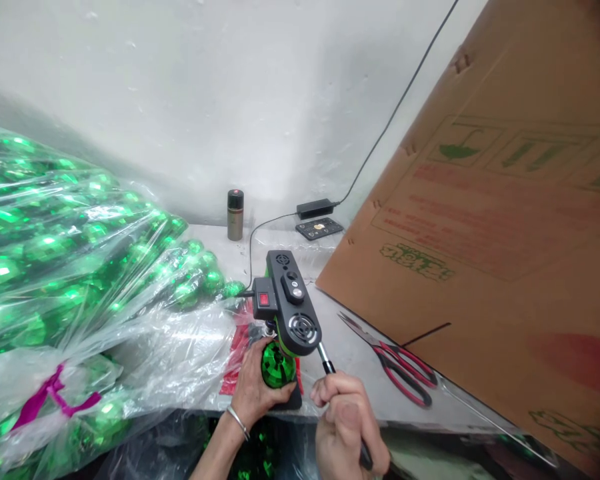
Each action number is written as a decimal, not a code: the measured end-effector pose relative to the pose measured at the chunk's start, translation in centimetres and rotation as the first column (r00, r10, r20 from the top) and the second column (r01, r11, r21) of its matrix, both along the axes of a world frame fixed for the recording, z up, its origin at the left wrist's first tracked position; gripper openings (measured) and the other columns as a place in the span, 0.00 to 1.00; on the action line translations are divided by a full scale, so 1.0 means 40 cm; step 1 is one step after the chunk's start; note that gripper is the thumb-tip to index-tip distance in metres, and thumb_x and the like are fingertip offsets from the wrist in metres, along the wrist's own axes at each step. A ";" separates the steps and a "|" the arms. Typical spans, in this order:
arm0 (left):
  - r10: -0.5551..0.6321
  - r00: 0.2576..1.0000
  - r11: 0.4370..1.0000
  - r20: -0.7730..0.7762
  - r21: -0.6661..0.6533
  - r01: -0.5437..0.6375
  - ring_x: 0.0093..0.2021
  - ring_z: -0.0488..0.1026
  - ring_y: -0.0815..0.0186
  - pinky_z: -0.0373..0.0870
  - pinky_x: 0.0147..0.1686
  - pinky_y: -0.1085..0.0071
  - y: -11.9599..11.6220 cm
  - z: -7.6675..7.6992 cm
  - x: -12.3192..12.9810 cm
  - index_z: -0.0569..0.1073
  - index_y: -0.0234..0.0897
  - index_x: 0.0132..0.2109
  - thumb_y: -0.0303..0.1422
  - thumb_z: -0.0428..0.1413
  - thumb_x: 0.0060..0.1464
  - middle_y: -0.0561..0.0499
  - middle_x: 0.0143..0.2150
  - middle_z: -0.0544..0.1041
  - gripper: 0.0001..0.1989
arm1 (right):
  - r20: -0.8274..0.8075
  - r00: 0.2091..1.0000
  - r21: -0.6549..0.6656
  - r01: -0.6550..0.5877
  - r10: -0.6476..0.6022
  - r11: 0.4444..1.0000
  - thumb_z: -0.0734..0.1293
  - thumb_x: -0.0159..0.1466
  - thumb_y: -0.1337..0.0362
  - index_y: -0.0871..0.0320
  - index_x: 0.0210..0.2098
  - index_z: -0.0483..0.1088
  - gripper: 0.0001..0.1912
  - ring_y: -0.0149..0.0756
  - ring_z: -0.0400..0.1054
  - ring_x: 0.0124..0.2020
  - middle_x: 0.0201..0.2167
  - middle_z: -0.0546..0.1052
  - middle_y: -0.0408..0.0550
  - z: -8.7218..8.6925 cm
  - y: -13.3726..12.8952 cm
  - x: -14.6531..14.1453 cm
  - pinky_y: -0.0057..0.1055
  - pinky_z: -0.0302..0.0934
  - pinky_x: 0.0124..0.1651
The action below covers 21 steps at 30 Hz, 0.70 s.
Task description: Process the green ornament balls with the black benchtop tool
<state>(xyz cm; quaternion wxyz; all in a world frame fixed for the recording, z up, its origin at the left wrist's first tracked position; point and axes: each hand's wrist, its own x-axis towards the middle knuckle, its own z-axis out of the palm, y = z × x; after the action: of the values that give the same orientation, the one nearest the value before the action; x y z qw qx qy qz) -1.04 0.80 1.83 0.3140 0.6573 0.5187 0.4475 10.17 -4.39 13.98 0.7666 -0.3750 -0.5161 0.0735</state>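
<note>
The left hand (253, 392) is closed around a shiny green ball (278, 365), its thumb on the near side and the other fingers on the far side. The ball sits right beneath the front end of a black machine (294, 303), above the near edge of the table (353, 370); whether ball and machine touch is hard to tell. The right hand (349, 417) is clenched on a slim metal rod (326, 359) with a dark grip (whether it joins the machine is hidden from here).

The ball looks light and hollow, probably thin plastic, so it should need little force; a hard squeeze might dent or crack it. Its faceted skin is glossy and may slip, though the flat faces could give the fingertips some bite. Best to cup it low around its widest part, as the hand does, leaving the top free. The rod looks stiff and would suit a firm fist on its grip. More such balls fill a clear plastic bag (180, 350) to the left; red-handled scissors (379, 347) lie to the right.
</note>
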 end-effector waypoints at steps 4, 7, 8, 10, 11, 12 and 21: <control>-0.005 1.000 1.000 0.020 -0.007 0.005 0.59 0.83 0.41 0.80 0.63 0.40 0.002 -0.007 0.001 0.74 0.36 0.63 0.34 0.73 0.40 0.37 0.59 0.84 0.41 | -0.025 1.000 -0.006 -0.007 0.007 1.000 0.60 0.80 0.68 0.55 0.28 0.65 0.21 0.29 0.66 0.30 0.28 0.69 0.40 0.015 0.001 -0.009 0.27 0.65 0.32; -0.003 1.000 1.000 0.026 -0.023 0.003 0.60 0.83 0.40 0.80 0.63 0.39 0.003 -0.006 0.000 0.74 0.36 0.63 0.35 0.74 0.40 0.38 0.59 0.84 0.41 | -0.037 0.999 -0.017 -0.011 0.011 1.000 0.60 0.80 0.67 0.55 0.27 0.64 0.22 0.29 0.66 0.29 0.28 0.69 0.40 0.020 0.000 -0.009 0.27 0.65 0.32; -0.004 1.000 1.000 0.027 -0.029 0.005 0.60 0.83 0.40 0.79 0.63 0.39 0.003 -0.004 -0.001 0.74 0.37 0.63 0.35 0.74 0.40 0.38 0.59 0.84 0.41 | -0.039 0.999 -0.023 -0.014 0.013 1.000 0.60 0.80 0.67 0.55 0.27 0.64 0.22 0.29 0.66 0.29 0.28 0.69 0.40 0.018 -0.001 -0.009 0.27 0.65 0.32; -0.009 1.000 0.999 0.025 -0.039 0.010 0.60 0.82 0.40 0.79 0.63 0.39 0.003 0.000 -0.003 0.74 0.36 0.63 0.36 0.74 0.40 0.37 0.59 0.84 0.41 | -0.036 0.999 -0.027 -0.015 0.014 1.000 0.59 0.80 0.68 0.55 0.27 0.64 0.22 0.30 0.66 0.30 0.28 0.70 0.41 0.005 -0.003 -0.009 0.27 0.65 0.32; -0.010 1.000 0.999 0.023 -0.043 0.011 0.60 0.82 0.40 0.79 0.63 0.38 0.004 0.002 -0.004 0.74 0.36 0.63 0.36 0.74 0.40 0.37 0.59 0.84 0.41 | -0.023 1.000 -0.028 -0.013 0.012 1.000 0.59 0.80 0.68 0.55 0.28 0.63 0.21 0.30 0.67 0.30 0.29 0.70 0.41 -0.007 -0.004 -0.009 0.28 0.65 0.33; -0.008 1.000 0.999 0.020 -0.046 0.009 0.60 0.82 0.39 0.79 0.63 0.38 0.004 0.004 -0.004 0.74 0.36 0.63 0.36 0.74 0.41 0.37 0.59 0.84 0.41 | -0.007 1.000 -0.026 -0.006 0.006 1.000 0.59 0.80 0.69 0.54 0.28 0.63 0.21 0.30 0.67 0.31 0.29 0.70 0.41 -0.021 -0.006 -0.009 0.28 0.66 0.34; -0.015 1.000 0.999 0.014 -0.045 0.016 0.59 0.83 0.39 0.80 0.62 0.39 0.008 0.016 -0.010 0.75 0.35 0.64 0.36 0.75 0.40 0.36 0.59 0.84 0.42 | 0.070 0.997 0.028 0.015 -0.017 1.000 0.59 0.80 0.67 0.54 0.29 0.64 0.20 0.32 0.69 0.31 0.30 0.72 0.41 -0.079 0.001 0.005 0.32 0.66 0.40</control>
<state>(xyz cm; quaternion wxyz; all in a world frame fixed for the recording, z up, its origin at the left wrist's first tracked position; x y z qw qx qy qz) -1.45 1.12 2.45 0.3359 0.6510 0.5214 0.4376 10.37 -4.34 10.82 0.7537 -0.3709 -0.5405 0.0471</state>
